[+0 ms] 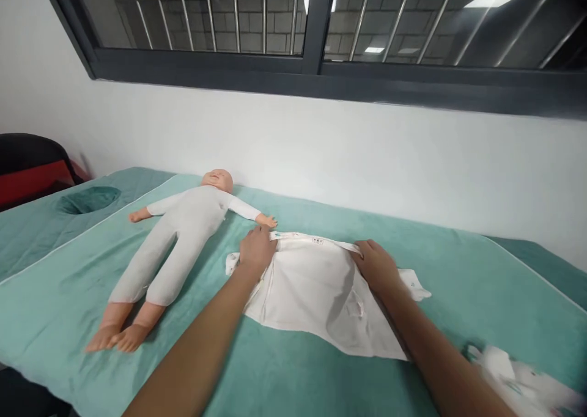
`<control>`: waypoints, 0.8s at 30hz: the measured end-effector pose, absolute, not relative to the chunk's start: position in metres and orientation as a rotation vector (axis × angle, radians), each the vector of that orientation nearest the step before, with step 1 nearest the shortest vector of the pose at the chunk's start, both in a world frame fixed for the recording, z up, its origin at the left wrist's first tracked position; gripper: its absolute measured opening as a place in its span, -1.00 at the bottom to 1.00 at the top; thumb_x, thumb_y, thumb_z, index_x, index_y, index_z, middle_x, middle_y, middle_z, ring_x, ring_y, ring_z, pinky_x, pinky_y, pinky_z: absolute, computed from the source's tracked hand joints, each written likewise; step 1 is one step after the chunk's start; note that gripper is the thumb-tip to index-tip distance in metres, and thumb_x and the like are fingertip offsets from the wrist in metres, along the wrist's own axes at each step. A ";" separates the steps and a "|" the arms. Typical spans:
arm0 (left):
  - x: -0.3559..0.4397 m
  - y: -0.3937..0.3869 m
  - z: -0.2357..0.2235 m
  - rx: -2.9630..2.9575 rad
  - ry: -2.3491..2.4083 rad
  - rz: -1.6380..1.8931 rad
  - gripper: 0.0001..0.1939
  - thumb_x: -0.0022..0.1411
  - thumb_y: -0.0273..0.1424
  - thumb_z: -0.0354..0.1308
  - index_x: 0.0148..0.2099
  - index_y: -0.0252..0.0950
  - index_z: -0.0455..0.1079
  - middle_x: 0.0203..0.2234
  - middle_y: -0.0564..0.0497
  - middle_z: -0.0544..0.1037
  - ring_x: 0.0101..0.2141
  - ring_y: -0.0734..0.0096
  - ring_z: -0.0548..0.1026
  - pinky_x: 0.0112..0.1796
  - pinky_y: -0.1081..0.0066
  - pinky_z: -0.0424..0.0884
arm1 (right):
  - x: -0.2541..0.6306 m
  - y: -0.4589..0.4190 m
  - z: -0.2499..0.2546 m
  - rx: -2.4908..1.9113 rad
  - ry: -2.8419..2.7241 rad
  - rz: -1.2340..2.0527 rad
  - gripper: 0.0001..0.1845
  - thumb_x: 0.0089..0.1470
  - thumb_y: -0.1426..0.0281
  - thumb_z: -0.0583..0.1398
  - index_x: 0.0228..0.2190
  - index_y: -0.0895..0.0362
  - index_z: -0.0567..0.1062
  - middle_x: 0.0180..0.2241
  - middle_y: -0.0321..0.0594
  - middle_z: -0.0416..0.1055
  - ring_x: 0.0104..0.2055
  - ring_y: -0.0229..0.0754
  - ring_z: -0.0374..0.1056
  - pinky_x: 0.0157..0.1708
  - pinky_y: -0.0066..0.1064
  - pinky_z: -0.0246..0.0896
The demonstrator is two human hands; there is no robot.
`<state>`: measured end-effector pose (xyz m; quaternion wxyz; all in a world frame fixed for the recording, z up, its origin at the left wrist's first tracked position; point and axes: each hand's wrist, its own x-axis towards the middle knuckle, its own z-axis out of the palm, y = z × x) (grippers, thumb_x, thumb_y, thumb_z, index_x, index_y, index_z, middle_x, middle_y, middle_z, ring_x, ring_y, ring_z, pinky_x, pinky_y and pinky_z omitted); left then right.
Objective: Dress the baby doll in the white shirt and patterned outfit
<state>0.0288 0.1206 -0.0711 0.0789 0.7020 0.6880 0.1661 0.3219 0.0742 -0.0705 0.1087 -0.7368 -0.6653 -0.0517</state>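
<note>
A small white baby shirt (307, 288) is spread on the green bed cover, its sleeves sticking out to either side. My left hand (257, 249) grips the far edge of the shirt at its left end. At the right end of that same edge, my right hand (376, 264) pinches the cloth. Between the hands the edge is stretched fairly straight, with a small printed label showing. To the left lies a baby doll (192, 215) on its back, with a white cloth body; its outstretched hand is close to my left hand.
The green cover (284, 374) spans the bed, which meets a white wall (367, 154) under a dark-framed, barred window (316, 25). Crumpled white cloth (523, 374) lies at the lower right. A dark round hollow (89, 200) and a black and red object (36, 169) are at the left.
</note>
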 end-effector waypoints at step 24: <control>-0.033 0.116 -0.060 2.330 2.210 0.907 -0.66 0.37 -0.26 -0.17 -0.13 -0.21 0.42 -0.21 -0.08 0.49 -0.19 0.18 0.43 -0.34 0.35 0.23 | 0.391 0.051 -0.065 -2.296 -1.538 -0.609 -0.65 0.20 0.19 0.02 -0.33 0.09 0.53 -0.28 -0.15 0.48 -0.27 -0.08 0.34 -0.29 -0.27 0.03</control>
